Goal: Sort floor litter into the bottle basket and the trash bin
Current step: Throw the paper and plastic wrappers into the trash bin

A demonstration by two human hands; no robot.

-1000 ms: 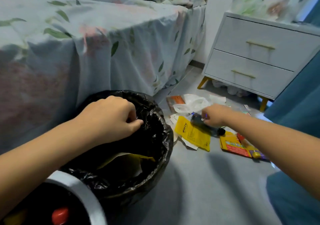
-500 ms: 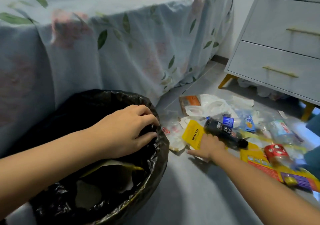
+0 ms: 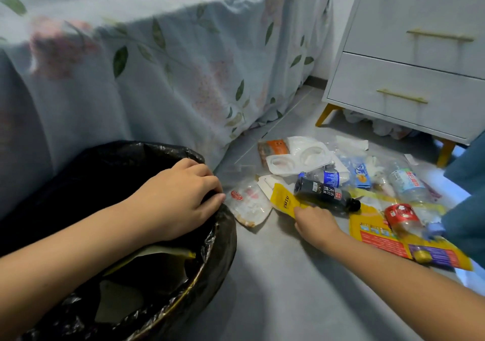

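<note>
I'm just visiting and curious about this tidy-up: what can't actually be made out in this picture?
All in the head view:
- The bottle basket: outside the frame.
- The trash bin: its lower part is cut off by the bottom edge, and the left hand and arm cover part of its inside.
- The right hand: its fingers are hidden behind its back, at the yellow packet, so any grip is unclear.
- Wrappers at the right edge: blurred, print unreadable.

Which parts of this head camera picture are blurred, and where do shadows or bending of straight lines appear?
Head view: the bedsheet looks smeared; the dark bottle label stays readable; the nightstand edges lean; soft shadows lie under the right hand.
</note>
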